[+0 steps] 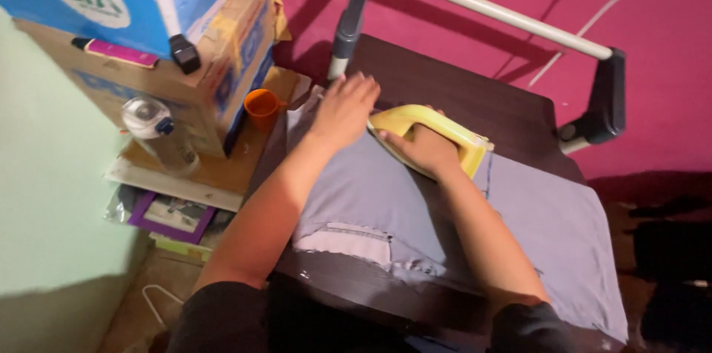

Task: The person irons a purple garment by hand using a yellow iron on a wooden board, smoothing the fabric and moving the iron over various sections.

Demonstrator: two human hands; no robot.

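Observation:
A grey garment (549,227) lies spread over a dark wooden table (475,93). My right hand (423,149) grips the handle of a yellow clothes iron (445,134) that rests on the cloth near the table's far side. My left hand (345,108) lies flat, fingers spread, on the fabric just left of the iron's tip. A white inner pocket lining (348,240) shows on the near part of the garment.
A stack of cardboard boxes (185,64) stands to the left, with an orange cup (261,107) and a plastic bottle (156,130) beside it. A metal handlebar (489,8) rises behind the table. Pink floor lies beyond. A wire hanger (156,301) lies low left.

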